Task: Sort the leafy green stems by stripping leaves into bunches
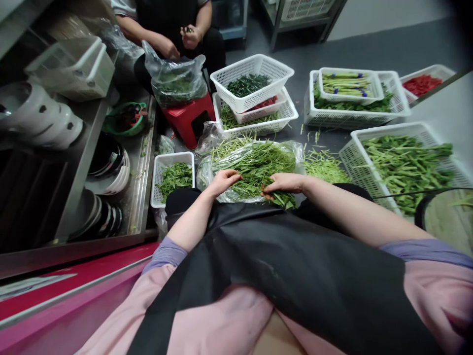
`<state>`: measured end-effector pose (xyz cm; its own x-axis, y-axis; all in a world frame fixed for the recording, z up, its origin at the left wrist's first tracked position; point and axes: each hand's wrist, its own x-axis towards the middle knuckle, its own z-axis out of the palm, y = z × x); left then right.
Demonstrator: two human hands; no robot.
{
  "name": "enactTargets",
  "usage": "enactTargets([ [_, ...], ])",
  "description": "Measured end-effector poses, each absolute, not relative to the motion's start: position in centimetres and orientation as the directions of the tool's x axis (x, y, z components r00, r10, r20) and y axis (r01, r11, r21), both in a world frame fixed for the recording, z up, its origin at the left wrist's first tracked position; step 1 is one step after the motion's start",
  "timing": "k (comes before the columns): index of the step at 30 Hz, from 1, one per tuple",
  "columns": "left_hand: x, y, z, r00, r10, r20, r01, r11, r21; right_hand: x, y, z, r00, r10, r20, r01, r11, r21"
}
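A large heap of long-stemmed leafy greens [258,160] lies in an opened clear plastic bag [297,150] in front of my lap. My right hand [283,183] is closed around a bunch of leafy greens [284,199], whose leaves hang below the fingers toward my black apron. At the heap's near left side is my left hand [224,182], its fingers drawn together and pointing right; what they pinch, if anything, is too small to make out. Cut pale-green stems [325,167] lie in a pile right of the bag.
A small white basket [153,182] of leaves stands at my left. Stacked white baskets [254,103] hold green and red peppers ahead; more vegetable baskets [356,135] stand right. Across from me sits a person [168,24] behind a bagged red stool [185,125]. Metal shelving [86,167] borders the left.
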<state>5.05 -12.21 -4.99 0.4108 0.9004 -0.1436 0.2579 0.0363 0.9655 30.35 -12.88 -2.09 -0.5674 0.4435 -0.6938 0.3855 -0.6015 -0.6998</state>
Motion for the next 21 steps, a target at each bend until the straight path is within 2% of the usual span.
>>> enactTargets([
  [4, 5.2, -12.1, -5.6, 0.410, 0.901, -0.143, 0.259, 0.035, 0.965, 30.9, -13.4, -2.8, -0.505, 0.546, -0.669, 0.351, -0.578, -0.736],
  [7, 5.5, -12.0, -6.1, 0.375, 0.921, -0.104, 0.288, -0.009, 0.958, 31.0, -13.3, -3.5, -0.405, 0.703, -0.585, 0.421, -0.424, -0.802],
  [10, 5.3, -11.9, -6.2, 0.299, 0.954, -0.021, 0.306, -0.075, 0.949, 31.8, -12.6, -4.5, -0.105, 0.891, -0.443, 0.618, -0.290, -0.730],
  [12, 5.2, -11.9, -6.2, 0.265, 0.964, 0.012, 0.300, -0.094, 0.949, 32.6, -12.1, -4.9, 0.090, 0.926, -0.368, 0.645, -0.336, -0.686],
  [13, 5.2, -12.0, -6.2, 0.267, 0.964, 0.020, 0.299, -0.102, 0.949, 32.8, -12.0, -4.9, 0.125, 0.921, -0.368, 0.614, -0.363, -0.701],
  [15, 5.4, -12.2, -6.4, 0.311, 0.950, 0.021, 0.315, -0.123, 0.941, 32.7, -11.9, -4.6, 0.022, 0.910, -0.414, 0.517, -0.365, -0.774],
  [17, 5.8, -12.5, -6.9, 0.372, 0.928, 0.022, 0.338, -0.157, 0.928, 31.6, -12.1, -3.9, -0.213, 0.865, -0.454, 0.432, -0.333, -0.838],
  [19, 6.3, -12.8, -7.3, 0.389, 0.920, 0.040, 0.357, -0.191, 0.914, 29.7, -12.5, -3.1, -0.417, 0.769, -0.484, 0.390, -0.330, -0.860],
  [21, 6.7, -13.0, -7.7, 0.375, 0.925, 0.067, 0.380, -0.219, 0.899, 27.9, -12.9, -2.7, -0.519, 0.677, -0.522, 0.388, -0.357, -0.850],
])
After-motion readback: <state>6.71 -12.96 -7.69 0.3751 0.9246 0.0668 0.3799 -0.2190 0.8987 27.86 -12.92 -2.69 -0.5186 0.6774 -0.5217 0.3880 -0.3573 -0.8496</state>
